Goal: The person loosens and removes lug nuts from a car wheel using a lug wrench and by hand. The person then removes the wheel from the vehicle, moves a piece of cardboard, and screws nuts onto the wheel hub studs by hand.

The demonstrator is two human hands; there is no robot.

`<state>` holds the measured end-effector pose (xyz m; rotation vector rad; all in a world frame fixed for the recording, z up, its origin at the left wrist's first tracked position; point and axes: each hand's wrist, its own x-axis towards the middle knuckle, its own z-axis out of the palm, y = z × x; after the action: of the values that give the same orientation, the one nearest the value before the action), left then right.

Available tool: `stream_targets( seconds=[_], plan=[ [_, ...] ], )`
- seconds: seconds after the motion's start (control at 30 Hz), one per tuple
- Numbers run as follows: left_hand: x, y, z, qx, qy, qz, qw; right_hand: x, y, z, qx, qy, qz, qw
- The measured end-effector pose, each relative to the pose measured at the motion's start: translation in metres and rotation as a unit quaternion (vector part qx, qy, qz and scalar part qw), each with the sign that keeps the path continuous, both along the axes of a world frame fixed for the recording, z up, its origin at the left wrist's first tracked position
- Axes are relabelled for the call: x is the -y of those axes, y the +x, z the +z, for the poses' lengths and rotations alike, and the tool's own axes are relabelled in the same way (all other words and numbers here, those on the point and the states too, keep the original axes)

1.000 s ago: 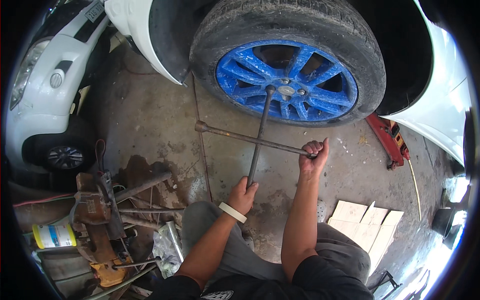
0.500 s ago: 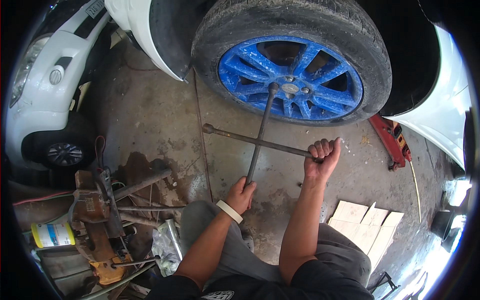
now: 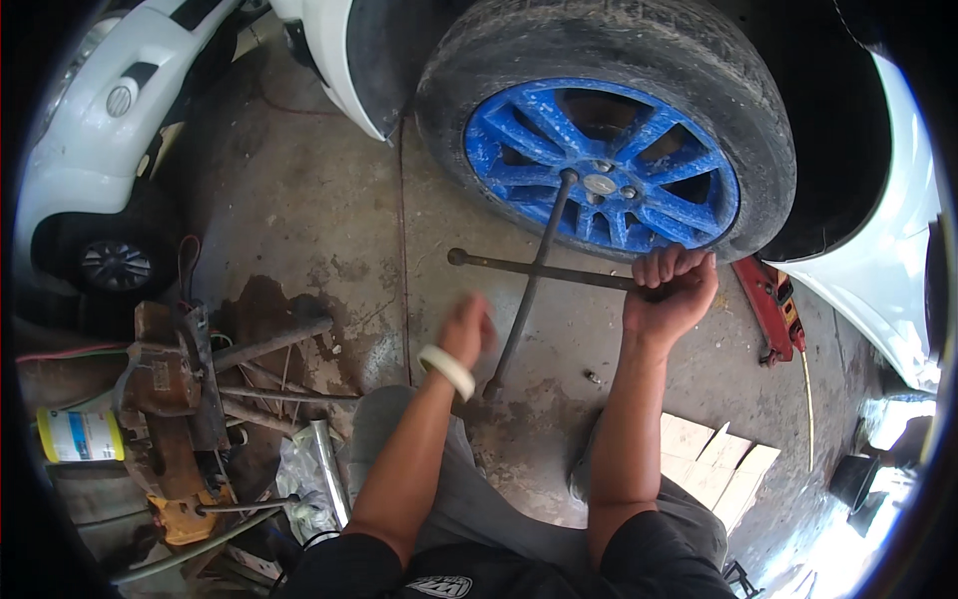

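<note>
A four-way lug wrench (image 3: 520, 324) has one end set against the hub of a blue wheel (image 3: 544, 118), over a lug position left of the centre cap. My right hand (image 3: 675, 298) is wrapped round the wrench's right arm near its end. The wrench's near arm points down toward me with no hand on it. My left hand (image 3: 467, 331), with a pale band on the wrist, is in the air left of that arm, apart from the wrench. Motion smears its fingers. The wheel carries a dusty black tire (image 3: 449, 110), and lug nuts (image 3: 629, 193) show beside the cap.
A red floor jack (image 3: 766, 309) stands right of the tire. Flattened cardboard (image 3: 704, 469) lies by my right knee. At left are a rusty bench vise (image 3: 160, 384), a yellow-rimmed tub (image 3: 80, 435) and clear plastic wrap (image 3: 309, 489). Another white car (image 3: 110, 120) is at upper left.
My left hand has come off the wrench's near arm and moved up and left. My right hand, still gripping, has moved up and right in view. The whole view has shifted somewhat.
</note>
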<state>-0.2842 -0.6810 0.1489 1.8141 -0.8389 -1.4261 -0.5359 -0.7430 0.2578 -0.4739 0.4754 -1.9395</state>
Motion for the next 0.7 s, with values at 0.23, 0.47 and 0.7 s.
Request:
stream_targets(
  seconds=[0.23, 0.47, 0.7],
  plan=[
    [0.171, 0.055, -0.086, 0.088, -0.042, 0.011, 0.995, 0.000, -0.009, -0.016, -0.165, -0.047, 0.071, 0.983],
    [0.169, 0.033, -0.092, 0.021, -0.023, 0.092, 0.995, 0.008, -0.025, -0.024, -0.134, -0.101, 0.174, 0.970],
    [0.172, 0.043, -0.114, -0.012, -0.035, 0.129, 0.991, 0.007, -0.006, -0.013, -0.101, -0.054, 0.131, 0.985]
  ],
)
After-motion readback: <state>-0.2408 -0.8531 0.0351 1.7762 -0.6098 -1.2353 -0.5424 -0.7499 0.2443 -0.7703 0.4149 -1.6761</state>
